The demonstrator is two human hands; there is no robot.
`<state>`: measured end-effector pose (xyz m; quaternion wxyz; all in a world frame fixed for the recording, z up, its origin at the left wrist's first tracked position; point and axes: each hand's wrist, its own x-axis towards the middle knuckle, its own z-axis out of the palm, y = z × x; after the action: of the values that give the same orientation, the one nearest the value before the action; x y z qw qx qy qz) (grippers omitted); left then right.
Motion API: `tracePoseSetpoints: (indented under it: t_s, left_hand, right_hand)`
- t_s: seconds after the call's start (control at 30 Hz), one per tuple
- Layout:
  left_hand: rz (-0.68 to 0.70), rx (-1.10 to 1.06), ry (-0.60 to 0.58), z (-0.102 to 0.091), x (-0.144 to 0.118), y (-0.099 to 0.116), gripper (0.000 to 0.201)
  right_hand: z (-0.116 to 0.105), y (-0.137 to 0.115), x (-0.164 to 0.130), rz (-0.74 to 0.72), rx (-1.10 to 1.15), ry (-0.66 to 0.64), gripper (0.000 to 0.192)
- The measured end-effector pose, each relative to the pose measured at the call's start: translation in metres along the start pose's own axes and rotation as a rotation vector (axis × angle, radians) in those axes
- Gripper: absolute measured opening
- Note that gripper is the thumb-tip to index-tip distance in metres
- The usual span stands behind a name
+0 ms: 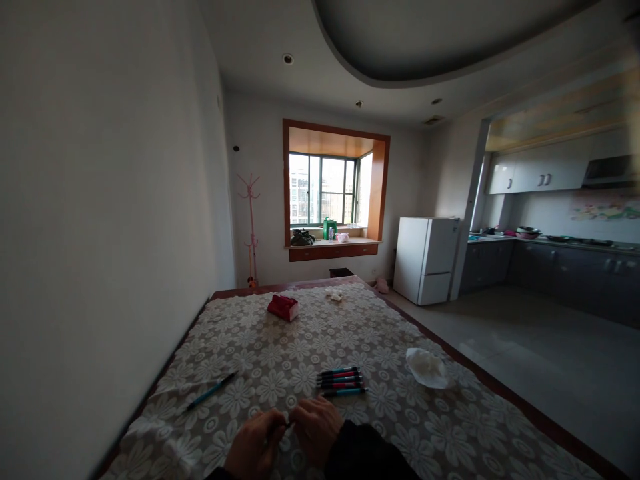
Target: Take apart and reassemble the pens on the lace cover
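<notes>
Head view: both hands, left hand (255, 443) and right hand (316, 423), meet fingertip to fingertip, pinching something too small to identify, just before a row of pens (341, 381) on the table (450, 427).

Bay window (323, 190), white fridge (426, 259)

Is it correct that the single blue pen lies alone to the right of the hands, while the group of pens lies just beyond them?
Not quite. In the head view the single blue pen lies to the left of the hands; the group of pens does lie just beyond them.
</notes>
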<state>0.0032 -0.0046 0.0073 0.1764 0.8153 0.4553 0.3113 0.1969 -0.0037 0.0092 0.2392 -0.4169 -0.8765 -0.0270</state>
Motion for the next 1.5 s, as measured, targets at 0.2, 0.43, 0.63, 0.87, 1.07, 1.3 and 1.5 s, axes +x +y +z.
tracePoseSetpoints:
  t_s: [0.2, 0.43, 0.63, 0.87, 1.07, 1.3, 1.5]
  left_hand:
    - [0.028, -0.045, -0.059, -0.003, 0.000, -0.003, 0.025]
    - [0.069, -0.013, -0.016, -0.005, 0.000, -0.004, 0.029]
    - [-0.019, -0.071, -0.032, -0.008, 0.001, 0.003, 0.025]
    - [-0.102, -0.022, -0.036, -0.017, 0.000, 0.014, 0.024]
    - [-0.113, -0.006, -0.029, -0.017, 0.000, 0.017, 0.025]
    - [-0.148, -0.008, -0.021, -0.017, 0.001, 0.015, 0.025]
    - [-0.164, 0.007, -0.012, -0.015, 0.000, 0.011, 0.025]
  right_hand:
    - [0.004, 0.002, 0.002, 0.061, -0.026, 0.015, 0.003]
    - [0.000, 0.003, 0.001, 0.076, -0.005, -0.010, 0.008]
    - [-0.001, 0.004, 0.000, 0.059, 0.043, -0.036, 0.020]
    - [-0.009, 0.003, 0.001, 0.130, 0.036, -0.053, 0.019]
    - [-0.008, 0.006, 0.000, 0.141, 0.065, -0.054, 0.019]
    - [-0.004, 0.010, 0.000, 0.189, 0.098, -0.054, 0.019]
    - [-0.004, 0.012, 0.000, 0.241, 0.103, -0.054, 0.019]
